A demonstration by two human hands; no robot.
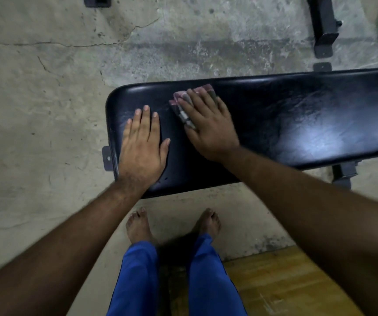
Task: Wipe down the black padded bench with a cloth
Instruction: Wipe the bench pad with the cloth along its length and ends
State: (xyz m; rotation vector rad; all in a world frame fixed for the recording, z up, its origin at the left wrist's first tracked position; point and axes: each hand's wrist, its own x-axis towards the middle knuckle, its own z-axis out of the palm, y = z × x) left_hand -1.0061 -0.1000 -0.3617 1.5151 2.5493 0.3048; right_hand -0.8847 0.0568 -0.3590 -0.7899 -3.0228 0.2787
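Lying flat under the right hand [208, 124], the cloth [184, 106] is being pressed against the black padded bench [297, 115] near its rounded left end, with straight fingers spread over the fabric and nothing being gripped. The left hand [141, 144] is being rested just beside it, palm down and fingers extended, on the bare vinyl, apparently to steady the body. The cloth is judged to be light, soft and limp (it is bunching into folds at the fingertips), so it is best being held down by a broad palm rather than pinched at a corner. The bench surface is looking glossy and probably slick, with padding that should be yielding slightly under pressure. Most of the long stretch toward the right is being left still to cover, by this judgement.
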